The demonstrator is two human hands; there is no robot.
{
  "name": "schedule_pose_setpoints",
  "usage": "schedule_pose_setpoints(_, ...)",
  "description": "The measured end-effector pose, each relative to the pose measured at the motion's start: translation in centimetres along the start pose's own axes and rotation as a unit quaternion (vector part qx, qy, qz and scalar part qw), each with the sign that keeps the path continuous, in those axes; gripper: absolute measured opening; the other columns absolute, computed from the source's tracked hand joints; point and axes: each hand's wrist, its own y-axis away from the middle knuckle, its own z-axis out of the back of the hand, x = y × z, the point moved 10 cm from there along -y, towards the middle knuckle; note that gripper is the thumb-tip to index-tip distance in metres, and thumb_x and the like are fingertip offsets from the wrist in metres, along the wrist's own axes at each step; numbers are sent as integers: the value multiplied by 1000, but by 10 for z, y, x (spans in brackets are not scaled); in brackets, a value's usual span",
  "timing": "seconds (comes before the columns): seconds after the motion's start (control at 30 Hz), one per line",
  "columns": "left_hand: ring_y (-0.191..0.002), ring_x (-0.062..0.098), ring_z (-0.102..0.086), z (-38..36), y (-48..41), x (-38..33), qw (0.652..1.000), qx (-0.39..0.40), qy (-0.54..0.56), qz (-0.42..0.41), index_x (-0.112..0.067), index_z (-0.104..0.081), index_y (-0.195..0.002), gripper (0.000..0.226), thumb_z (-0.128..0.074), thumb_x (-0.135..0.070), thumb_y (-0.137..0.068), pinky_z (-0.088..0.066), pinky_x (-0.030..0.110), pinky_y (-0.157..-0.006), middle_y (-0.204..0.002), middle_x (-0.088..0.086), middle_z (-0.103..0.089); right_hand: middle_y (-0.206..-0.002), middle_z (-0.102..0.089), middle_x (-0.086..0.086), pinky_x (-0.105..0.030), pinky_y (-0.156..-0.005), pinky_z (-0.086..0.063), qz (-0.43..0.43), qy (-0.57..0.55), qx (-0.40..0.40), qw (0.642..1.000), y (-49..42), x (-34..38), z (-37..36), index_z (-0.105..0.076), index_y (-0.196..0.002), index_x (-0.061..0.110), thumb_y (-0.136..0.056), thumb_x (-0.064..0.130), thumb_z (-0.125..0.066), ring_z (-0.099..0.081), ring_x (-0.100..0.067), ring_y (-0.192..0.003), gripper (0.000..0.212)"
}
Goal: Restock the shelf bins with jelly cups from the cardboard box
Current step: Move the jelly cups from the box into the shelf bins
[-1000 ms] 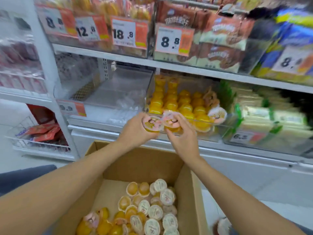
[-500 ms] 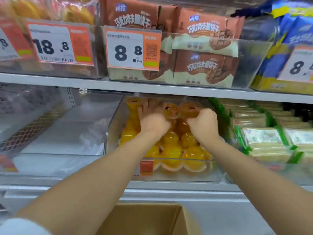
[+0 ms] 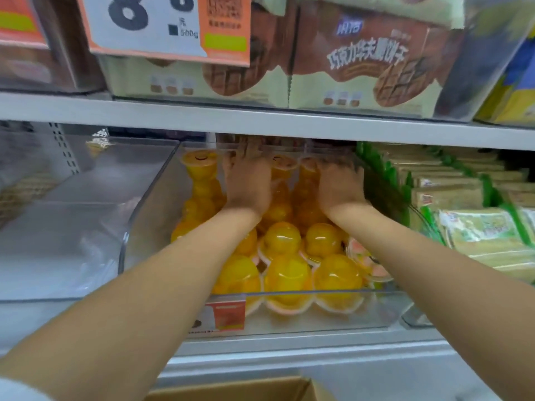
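Orange jelly cups [image 3: 286,273] fill the clear bin [image 3: 150,212], domes up, stacked higher at its back. The box [image 3: 231,390] sits below the shelf's front edge.

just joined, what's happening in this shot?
A person is restocking a shelf. Both hands reach deep into a clear bin holding rows of yellow jelly cups, left hand and right hand side by side near the back stacks. The left fingers look stretched out; the right ones are too blurred to tell. The cardboard box shows at the bottom edge.
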Motion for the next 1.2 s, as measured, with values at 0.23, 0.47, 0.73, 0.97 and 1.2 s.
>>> schedule_pose_setpoints(0.23, -135, 23, -37, 1, -1, 4, 1000, -5, -8, 2, -29, -55, -131, 46, -64, -40, -87, -24, 46, -109, -137, -2, -54, -114, -64, -15, -43, -97, -43, 11, -52, -29, 998, -1, 5, 10, -40, -139, 11, -95, 6, -42, -60, -33, -106, 44)
schedule_pose_setpoints(0.47, -137, 23, -35, -4, -1, 6, 1000, 17, -5, -1, -30, -50, -136, 47, -59, -39, -91, -21, 45, -110, -142, -3, -50, -144, -46, -7, -46, -110, -26, 34, -20, -14, 999, 0, 6, 4, -40, -143, 31, -98, 14, -38, -34, -32, -135, 49)
schedule_pose_setpoints(0.73, -145, 26, -22, 18, 7, 6, 999, 43, 14, 27, -33, -41, -143, 60, -63, -37, -88, -12, 48, -117, -153, 2, -36, -151, -37, -2, -43, -113, -22, 43, -10, 5, 999, 26, 14, 28, -37, -145, 38, -97, 20, -47, -24, -29, -140, 52)
schedule_pose_setpoints(0.97, -101, 30, -60, 82, 72, 5, 990, 81, 99, 55, -19, -58, -110, 24, -58, -28, -88, -48, 37, -74, -109, 7, -63, -100, -69, -6, -38, -85, -47, 109, -148, -54, 981, 103, 46, 63, -72, -98, 14, -86, 19, -57, -61, -27, -96, 20)
schedule_pose_setpoints(1.2, -72, 25, -53, 140, 179, 28, 975, 117, 155, 113, -20, -52, -81, 4, -55, -20, -84, -45, 34, -63, -77, 1, -62, -84, -63, -4, -36, -62, -48, 143, -254, -73, 954, 209, 82, 80, -67, -90, 15, -82, 15, -58, -59, -24, -75, 12)
